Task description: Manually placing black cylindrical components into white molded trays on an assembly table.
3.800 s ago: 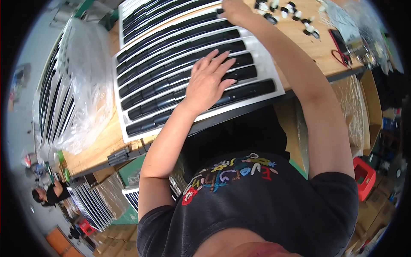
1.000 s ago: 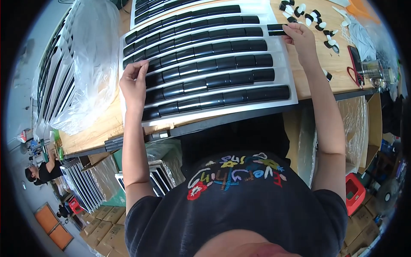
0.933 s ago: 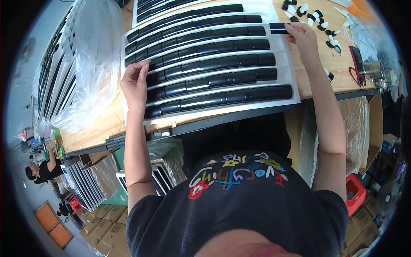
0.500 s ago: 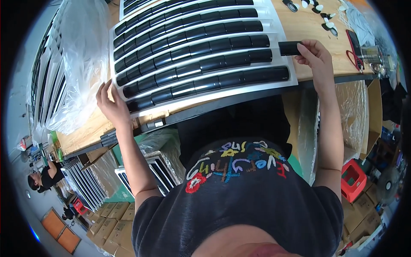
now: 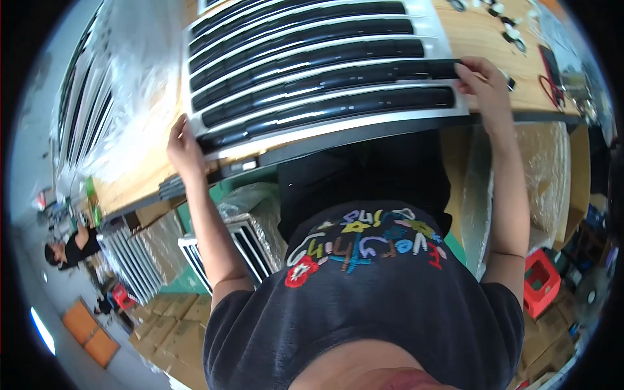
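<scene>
A white panel (image 5: 396, 117) lies on the wooden table, carrying several long rows of glossy black curved strips (image 5: 318, 110). My right hand (image 5: 484, 88) is at the panel's right side, fingers closed on a short black strip piece (image 5: 444, 68). That piece lines up with the right end of the second row from the front; whether it touches the row I cannot tell. My left hand (image 5: 185, 153) is at the panel's near left corner, thumb and fingers closed about its edge. The fingertips there are partly blurred.
Clear plastic film (image 5: 140, 71) covers the table's left. Small black and white pieces (image 5: 511, 32), a black phone-like slab (image 5: 549, 62), a red-handled tool (image 5: 552, 91) and a glass vessel (image 5: 575, 88) lie right. Below stand wrapped panels (image 5: 250, 240) and a red stool (image 5: 541, 283). A person (image 5: 75, 247) is far left.
My right hand has brought the black strip piece left and down to the end of the second row. My left hand stays at the panel's corner, and the whole view has shifted slightly.
</scene>
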A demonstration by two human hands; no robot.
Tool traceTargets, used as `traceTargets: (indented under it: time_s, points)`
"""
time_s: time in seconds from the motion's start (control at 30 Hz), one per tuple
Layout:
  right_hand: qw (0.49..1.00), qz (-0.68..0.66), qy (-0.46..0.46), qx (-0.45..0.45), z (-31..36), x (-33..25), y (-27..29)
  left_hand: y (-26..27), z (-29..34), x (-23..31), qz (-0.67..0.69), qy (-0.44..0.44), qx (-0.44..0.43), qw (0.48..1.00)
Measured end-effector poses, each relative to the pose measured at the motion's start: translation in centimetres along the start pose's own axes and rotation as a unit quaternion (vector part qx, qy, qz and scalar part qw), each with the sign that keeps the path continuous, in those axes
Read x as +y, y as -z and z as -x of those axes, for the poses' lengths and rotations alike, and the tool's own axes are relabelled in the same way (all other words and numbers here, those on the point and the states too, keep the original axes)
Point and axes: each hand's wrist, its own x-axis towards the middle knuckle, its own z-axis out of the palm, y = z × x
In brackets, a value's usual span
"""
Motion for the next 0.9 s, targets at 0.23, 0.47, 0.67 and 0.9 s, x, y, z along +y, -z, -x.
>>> traceTargets:
  time_s: [0.23, 0.47, 0.67, 0.9]
  points:
    - [0.999, -0.012, -0.027, -0.034, -0.1, 0.3, -0.1, -0.9, 0.5, 1.6, 0.064, 0.008, -0.005, 0.998]
    - [0.977, 0.194, 0.048, 0.074, 0.0, -0.3, -2.6, -0.9, 0.1, 2.6, -0.062, -0.101, 0.06, 0.991]
    - [0.95, 0.267, 0.145, 0.077, 1.3, -0.6, -3.1, -2.9, -7.6, 7.1, -0.016, -0.234, 0.04, 0.971]
    - [0.933, 0.243, 0.201, 0.174, 2.8, -1.2, 0.7, -8.3, -18.5, 7.4, -0.148, -0.297, -0.066, 0.941]
